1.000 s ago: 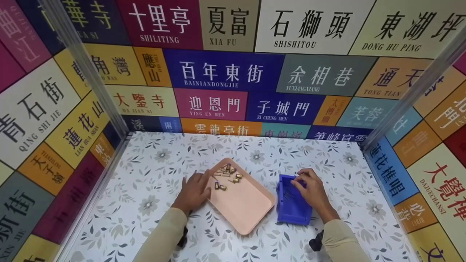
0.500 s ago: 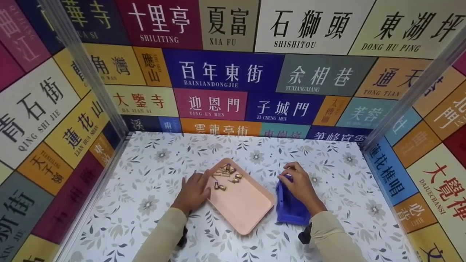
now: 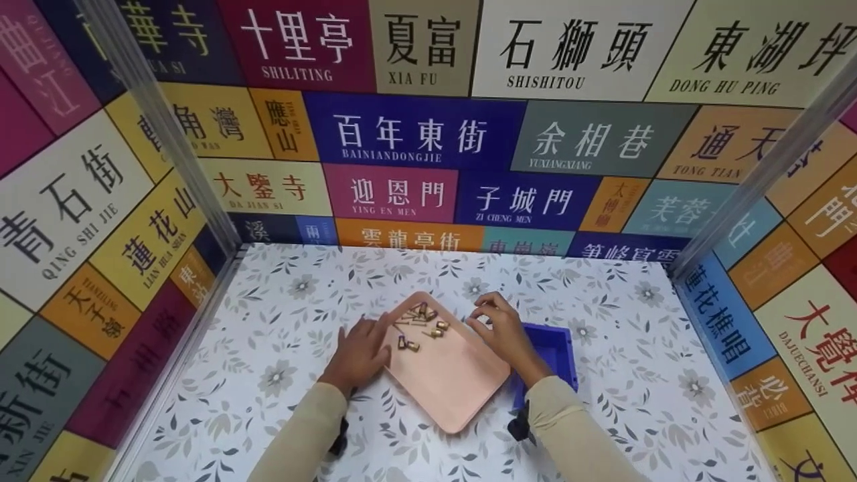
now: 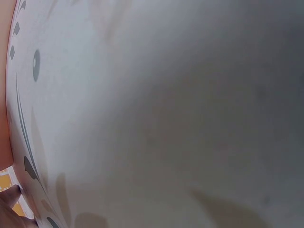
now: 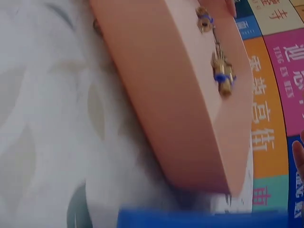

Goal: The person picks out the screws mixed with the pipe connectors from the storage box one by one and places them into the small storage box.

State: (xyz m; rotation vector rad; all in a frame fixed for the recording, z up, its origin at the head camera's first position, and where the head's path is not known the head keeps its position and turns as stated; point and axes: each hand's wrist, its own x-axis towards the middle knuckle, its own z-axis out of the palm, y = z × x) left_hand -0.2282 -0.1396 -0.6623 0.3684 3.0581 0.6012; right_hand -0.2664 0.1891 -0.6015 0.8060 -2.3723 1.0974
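Apparently steadied: one tray, left hand at its left edge.
Left fingers look loose; right hand at the tray's right edge, fingertips curled close, whether pinching I cannot tell. One bin right of the tray, likely for reach; brass bits toward the tray's far end, too bunched to count.

Wall text. Beyond right hand: blue panel "子城門 ZI CHENG MEN"; higher up, white panel "SHISHITOU". Beyond left hand: pink panel "迎恩門 YING EN MEN", cream panel "DA JIAN SI". Left of left hand: yellow panel "LIAN HUA SHAN", off-white panel "QING SHI JIE". Right of right hand: pale panel "DAJUECHANSI".
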